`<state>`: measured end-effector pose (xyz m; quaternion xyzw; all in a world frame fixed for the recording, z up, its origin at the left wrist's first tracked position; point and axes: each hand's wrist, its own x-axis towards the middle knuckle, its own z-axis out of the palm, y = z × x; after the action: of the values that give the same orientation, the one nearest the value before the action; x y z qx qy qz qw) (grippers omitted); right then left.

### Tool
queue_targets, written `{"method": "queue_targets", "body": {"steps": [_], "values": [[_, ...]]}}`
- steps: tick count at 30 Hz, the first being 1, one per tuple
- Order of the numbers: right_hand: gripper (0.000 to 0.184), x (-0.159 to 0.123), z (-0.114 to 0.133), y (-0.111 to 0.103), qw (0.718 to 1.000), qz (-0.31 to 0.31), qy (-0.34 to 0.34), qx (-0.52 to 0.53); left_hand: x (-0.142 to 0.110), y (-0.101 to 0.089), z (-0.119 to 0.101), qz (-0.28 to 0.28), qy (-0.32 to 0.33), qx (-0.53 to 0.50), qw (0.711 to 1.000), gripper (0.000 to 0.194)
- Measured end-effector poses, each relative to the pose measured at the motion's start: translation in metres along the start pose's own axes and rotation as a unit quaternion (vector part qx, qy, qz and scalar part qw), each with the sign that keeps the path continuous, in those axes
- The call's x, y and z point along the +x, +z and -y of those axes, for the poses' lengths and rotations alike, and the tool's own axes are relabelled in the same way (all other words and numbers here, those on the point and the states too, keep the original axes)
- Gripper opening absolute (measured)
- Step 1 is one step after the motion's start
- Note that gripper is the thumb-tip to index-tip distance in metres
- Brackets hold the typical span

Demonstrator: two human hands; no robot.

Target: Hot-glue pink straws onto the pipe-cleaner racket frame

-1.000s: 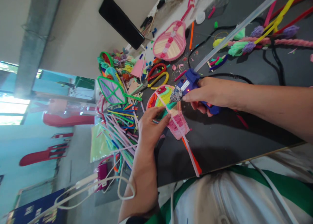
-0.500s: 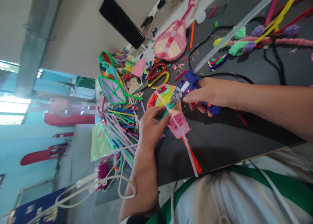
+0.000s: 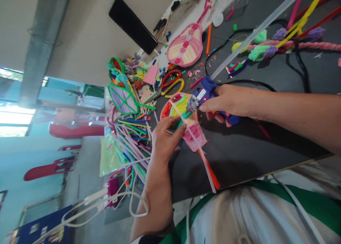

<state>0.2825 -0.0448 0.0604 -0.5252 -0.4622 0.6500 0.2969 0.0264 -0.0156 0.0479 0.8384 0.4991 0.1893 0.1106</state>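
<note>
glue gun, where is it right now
In the head view, the glue gun is right of centre, gripped in the right hand, its nozzle close to the colourful craft piece by the left hand.

We look through one camera worn on the person's head, facing forward and steeply down onto a dark tabletop [image 3: 239, 148], with the blue glue gun [image 3: 206, 93] just right of our view's centre. Below and to the right of the glue gun, the wearer's own shirt [image 3: 223, 215] reaches our bottom edge, so we look out from above the chest. We are near enough to see the left hand [image 3: 166, 137], below and left of the glue gun, and the right hand [image 3: 229, 103], against it. Our field is wide: far left of the glue gun we take in a distant red chair [image 3: 48, 171], turned sideways, so our view is strongly rolled.
</note>
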Motion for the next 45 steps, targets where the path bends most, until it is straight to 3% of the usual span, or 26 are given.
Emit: {"method": "queue_targets", "body": {"steps": [45], "values": [[0.017, 0.0028, -0.0022, 0.0007, 1.000, -0.001, -0.002, -0.016, -0.0003, 0.0003, 0.0025, -0.002, 0.000, -0.010, 1.000, 0.031]]}}
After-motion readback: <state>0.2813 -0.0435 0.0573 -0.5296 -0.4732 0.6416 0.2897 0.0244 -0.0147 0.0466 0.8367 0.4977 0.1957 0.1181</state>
